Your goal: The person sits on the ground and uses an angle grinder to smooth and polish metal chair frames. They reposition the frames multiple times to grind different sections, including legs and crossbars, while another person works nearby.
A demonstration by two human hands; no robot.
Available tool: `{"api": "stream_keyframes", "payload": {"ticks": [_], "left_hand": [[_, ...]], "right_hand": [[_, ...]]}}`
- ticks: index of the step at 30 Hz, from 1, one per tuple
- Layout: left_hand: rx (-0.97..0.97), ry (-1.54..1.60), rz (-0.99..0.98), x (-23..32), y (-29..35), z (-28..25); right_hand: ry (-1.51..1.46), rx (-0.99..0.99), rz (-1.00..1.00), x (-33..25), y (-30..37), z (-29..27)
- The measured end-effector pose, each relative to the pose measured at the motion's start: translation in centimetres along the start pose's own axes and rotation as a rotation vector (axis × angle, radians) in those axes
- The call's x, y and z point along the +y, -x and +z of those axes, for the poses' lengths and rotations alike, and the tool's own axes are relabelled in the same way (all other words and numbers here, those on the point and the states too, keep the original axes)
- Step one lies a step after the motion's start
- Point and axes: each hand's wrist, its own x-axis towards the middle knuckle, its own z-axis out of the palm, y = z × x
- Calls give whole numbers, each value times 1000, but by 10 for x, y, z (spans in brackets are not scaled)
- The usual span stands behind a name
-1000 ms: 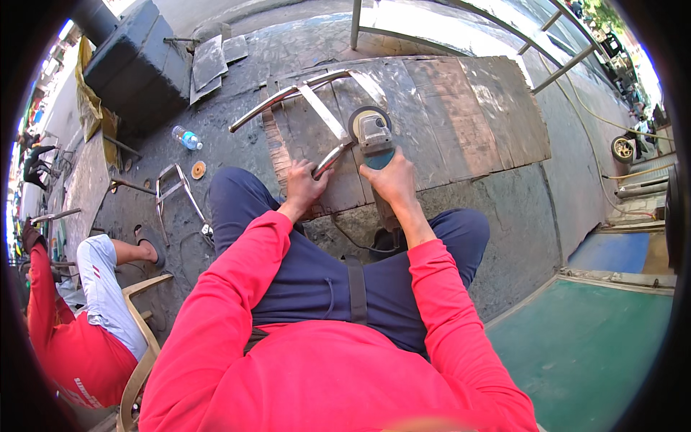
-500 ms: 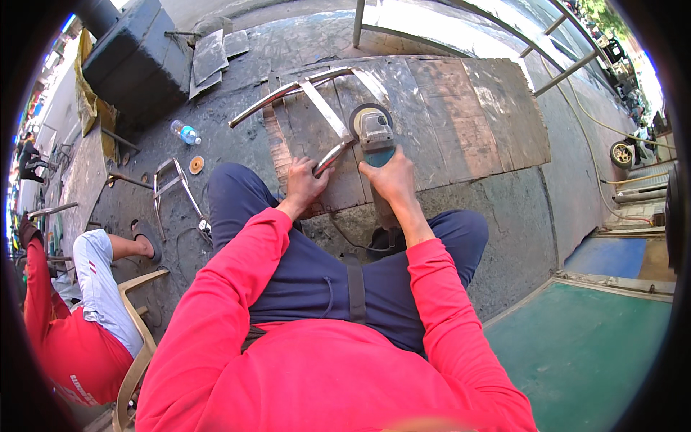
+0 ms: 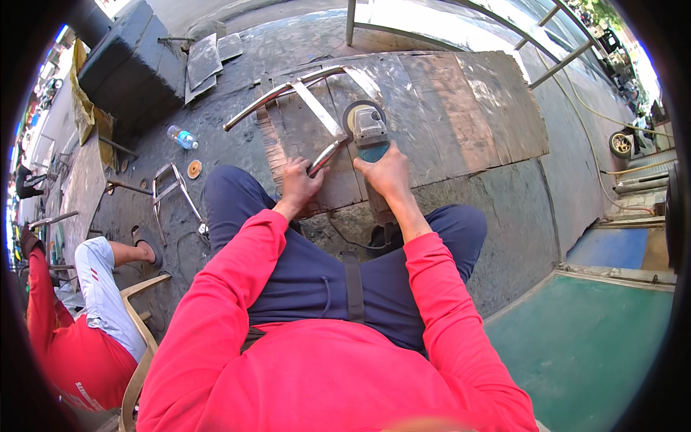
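Note:
My right hand (image 3: 387,171) is wrapped round the body of an angle grinder (image 3: 371,131), its round disc pointing away from me. The disc is at the near right corner of a bent metal tube frame (image 3: 314,108); whether they touch I cannot tell. My left hand (image 3: 301,180) grips the near end of that frame's shiny tube. The frame has flat cross bars and lies on a worn wooden board (image 3: 432,108) in front of my knees. A cord runs from the grinder's rear, between my legs.
A plastic bottle (image 3: 183,137), a round disc (image 3: 194,169) and a smaller metal frame (image 3: 173,191) lie on the ground at left. A person in red (image 3: 86,353) sits beside a chair (image 3: 137,345). A dark block (image 3: 133,65) stands far left; a green panel (image 3: 576,345) is near right.
The view has shifted slightly, so most things sit a little further left. My hands keep their holds on the grinder and the frame, with little visible motion between them.

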Motion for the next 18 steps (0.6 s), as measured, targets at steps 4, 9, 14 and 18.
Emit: {"api": "stream_keyframes", "payload": {"ticks": [4,9,14,18], "left_hand": [[13,-7,11,-2,0,0],[7,10,9,-4,0,2],[3,-12,10,-5,0,2],[4,-3,10,-4,0,2]], "right_hand": [[-19,-4,-12,2,-2,0],[36,-5,18,3,-2,3],[13,6,13,3,-1,4],[22,-18,14,3,-1,3]]}}
